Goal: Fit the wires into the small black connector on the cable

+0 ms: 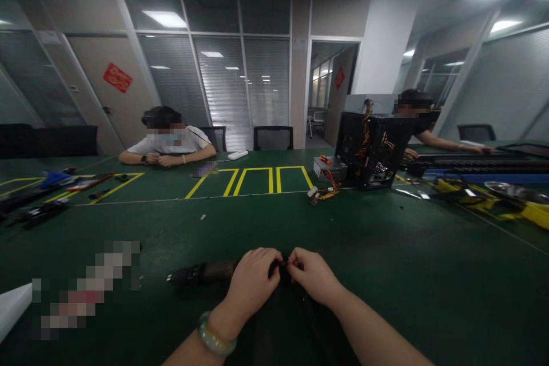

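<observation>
Left hand (251,281) and right hand (311,275) pinch a small black item (283,267), partly hidden; dark cylinder (206,272) lies at their 9 o'clock on the worktop (386,280).

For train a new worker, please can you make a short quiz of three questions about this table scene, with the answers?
1. Which wrist wears the green bangle, left or right?
2. True or false: the right hand touches the black computer case.
3. Fill the gap: the outlines on the green mat are ___ tape.

Key: 1 left; 2 false; 3 yellow.
</observation>
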The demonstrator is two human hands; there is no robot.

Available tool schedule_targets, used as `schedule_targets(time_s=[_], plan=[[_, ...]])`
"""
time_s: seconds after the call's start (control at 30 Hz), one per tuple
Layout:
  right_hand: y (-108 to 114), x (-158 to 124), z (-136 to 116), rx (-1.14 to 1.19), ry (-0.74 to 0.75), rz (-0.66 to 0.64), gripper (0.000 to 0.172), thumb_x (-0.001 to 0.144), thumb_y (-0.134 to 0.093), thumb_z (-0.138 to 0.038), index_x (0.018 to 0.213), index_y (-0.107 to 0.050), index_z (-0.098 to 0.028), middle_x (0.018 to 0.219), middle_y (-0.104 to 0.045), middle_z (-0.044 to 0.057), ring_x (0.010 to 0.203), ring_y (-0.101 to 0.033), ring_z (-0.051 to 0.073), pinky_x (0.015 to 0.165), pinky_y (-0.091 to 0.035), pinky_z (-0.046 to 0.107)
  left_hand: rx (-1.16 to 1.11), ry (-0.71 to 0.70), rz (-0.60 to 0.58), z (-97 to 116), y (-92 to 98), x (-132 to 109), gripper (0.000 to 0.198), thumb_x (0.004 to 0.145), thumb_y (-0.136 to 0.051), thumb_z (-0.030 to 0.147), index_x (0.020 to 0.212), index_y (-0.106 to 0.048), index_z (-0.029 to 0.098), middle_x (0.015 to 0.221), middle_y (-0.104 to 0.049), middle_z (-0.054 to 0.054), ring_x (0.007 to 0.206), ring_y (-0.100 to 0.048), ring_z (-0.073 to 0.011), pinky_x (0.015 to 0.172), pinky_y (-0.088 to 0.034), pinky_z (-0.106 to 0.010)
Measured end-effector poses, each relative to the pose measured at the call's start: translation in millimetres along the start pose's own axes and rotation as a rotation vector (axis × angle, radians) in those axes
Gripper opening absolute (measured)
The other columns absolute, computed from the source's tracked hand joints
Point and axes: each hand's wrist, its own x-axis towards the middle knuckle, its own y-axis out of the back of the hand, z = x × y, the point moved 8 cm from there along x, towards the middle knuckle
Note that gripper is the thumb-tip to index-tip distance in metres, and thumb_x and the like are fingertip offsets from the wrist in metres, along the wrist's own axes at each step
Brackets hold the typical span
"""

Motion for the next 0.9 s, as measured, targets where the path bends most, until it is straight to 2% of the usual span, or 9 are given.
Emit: schedule_targets(time_s=[0.9], plan=[[1.0, -0.7, -1.8, 0.011, -0.014, -0.006, 0.008, 0.087, -0.054, -0.023, 0.086, -0.062, -0.020, 0.070, -0.069, -0.002, 0.064, -0.064, 0.014, 0.058, -0.041, 0.021, 0.000, 0.000, 0.019, 1.0, 1.5, 0.1, 0.020, 0.081, -0.055, 0.012, 0.095, -0.061, 0.024, 0.098, -0.066, -0.001, 0.095, -0.059, -0.0208, 0.085, -0.043, -0.037]])
